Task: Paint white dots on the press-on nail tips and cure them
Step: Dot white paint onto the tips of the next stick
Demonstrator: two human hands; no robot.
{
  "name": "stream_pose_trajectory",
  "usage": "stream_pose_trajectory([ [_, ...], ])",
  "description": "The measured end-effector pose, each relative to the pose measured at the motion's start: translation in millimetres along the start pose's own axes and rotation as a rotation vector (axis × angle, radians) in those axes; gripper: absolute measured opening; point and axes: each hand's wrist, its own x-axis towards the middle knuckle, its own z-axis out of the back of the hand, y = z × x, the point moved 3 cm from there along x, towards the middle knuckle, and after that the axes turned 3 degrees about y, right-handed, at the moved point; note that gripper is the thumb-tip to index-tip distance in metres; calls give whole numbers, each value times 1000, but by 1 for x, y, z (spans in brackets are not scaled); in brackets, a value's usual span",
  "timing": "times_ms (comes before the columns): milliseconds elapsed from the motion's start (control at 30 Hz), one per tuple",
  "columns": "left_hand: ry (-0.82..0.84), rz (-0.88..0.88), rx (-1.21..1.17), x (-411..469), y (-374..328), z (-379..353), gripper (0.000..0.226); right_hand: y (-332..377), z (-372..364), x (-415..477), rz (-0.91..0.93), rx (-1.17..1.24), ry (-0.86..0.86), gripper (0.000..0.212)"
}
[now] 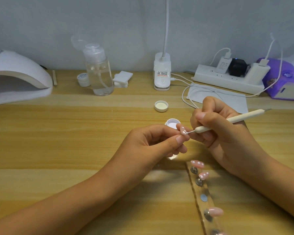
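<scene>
Tabletop (75, 133), far edge: pump bottle (99, 70) (clear liquid), stacked pads (121, 79), lamp base (162, 72). Far right corner: power strip (227, 80) with plugs, purple tissue pack (285, 78), paper sheet (217, 99) just in front, cables (183, 94) crossing it.

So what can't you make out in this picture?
Head view:
- Dots on the nail tip in the left hand: too small, and the end of the tool covers part of it.
- Near end of the strip: cut off by the bottom edge.
- Head of the desk lamp: beyond the top edge.
- Label on the back jar: too small to read.
</scene>
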Motion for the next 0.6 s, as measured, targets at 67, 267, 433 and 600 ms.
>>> stream_pose_trajectory([
  [67,0,0,1,0,0,0,19,0,1,0,-5,2,-3,29],
  [267,-2,4,-5,0,1,0,22,1,1,-1,20,6,63,28],
  [433,-6,3,1,0,0,0,19,1,0,-3,23,-33,122,24],
  [600,5,5,14,-1,-1,-1,19,1,3,2,-13,72,-2,29],
])
